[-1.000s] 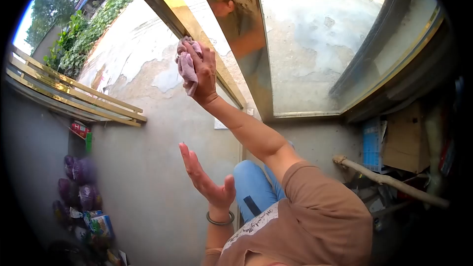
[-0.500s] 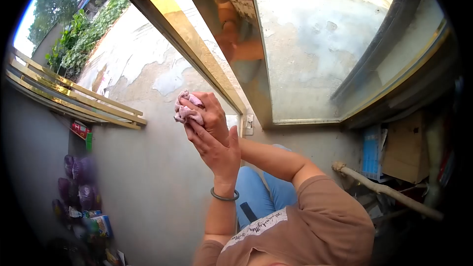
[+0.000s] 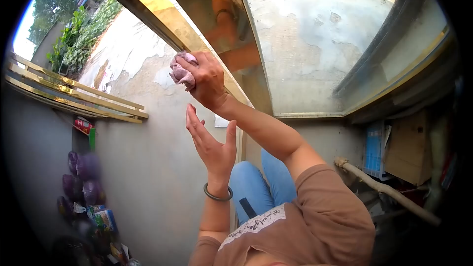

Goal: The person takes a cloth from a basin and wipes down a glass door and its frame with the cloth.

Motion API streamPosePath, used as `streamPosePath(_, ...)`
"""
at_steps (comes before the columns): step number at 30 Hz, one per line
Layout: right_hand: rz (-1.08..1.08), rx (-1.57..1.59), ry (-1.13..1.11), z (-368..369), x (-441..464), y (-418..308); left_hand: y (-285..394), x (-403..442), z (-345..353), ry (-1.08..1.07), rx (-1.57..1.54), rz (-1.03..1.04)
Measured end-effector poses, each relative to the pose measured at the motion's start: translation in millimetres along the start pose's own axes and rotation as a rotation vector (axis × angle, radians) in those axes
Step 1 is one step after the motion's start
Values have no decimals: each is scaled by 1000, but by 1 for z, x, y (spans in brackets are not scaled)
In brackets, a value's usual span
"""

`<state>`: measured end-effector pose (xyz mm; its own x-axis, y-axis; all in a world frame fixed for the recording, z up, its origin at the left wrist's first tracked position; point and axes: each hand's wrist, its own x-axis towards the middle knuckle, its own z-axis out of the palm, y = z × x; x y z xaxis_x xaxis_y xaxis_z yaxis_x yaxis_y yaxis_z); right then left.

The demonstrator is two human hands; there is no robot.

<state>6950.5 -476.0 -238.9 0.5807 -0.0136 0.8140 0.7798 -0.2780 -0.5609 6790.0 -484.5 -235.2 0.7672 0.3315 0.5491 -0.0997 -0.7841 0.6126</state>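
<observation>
A crumpled pinkish cloth point(image 3: 182, 73) is bunched in my right hand point(image 3: 209, 78), whose fingers wrap round it. That hand is up at the edge of the metal-framed glass door point(image 3: 156, 22); whether the cloth presses on the frame I cannot tell. Below it and apart from it, my left hand point(image 3: 213, 147) holds nothing, its fingers stretched upward and the thumb spread. A dark bangle point(image 3: 218, 197) circles the left wrist. Beside the right forearm, a shiny brown panel point(image 3: 246, 61) reflects an arm and hand.
A glass pane point(image 3: 310, 49) with a pale frame stands at right. Slatted rails point(image 3: 74, 88) are at left, above purple bags point(image 3: 81, 177) and packets. A wooden stick point(image 3: 389, 192) leans near a cardboard box point(image 3: 408, 152) and a blue crate point(image 3: 373, 150).
My right hand has moved up with the cloth, away from the left hand, which it was touching. The left hand has dropped slightly and now stands apart. The door frame appears shifted leftward.
</observation>
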Motion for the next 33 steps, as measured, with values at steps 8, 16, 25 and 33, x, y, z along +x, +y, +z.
streamPosePath(8, 662, 191, -118, 21, -119, 13, -10, -101, -26, -52, 19, 145)
streamPosePath(16, -338, 574, 146, -35, -138, -182, -45, -262, -84, -275, 57, -147)
streamPosePath(25, 434, 273, 133, 45, -151, 14, -55, -274, -88, -246, 78, -309)
streamPosePath(33, 375, 659, -139, -34, -247, -131, -65, -275, -78, -71, 90, -456)
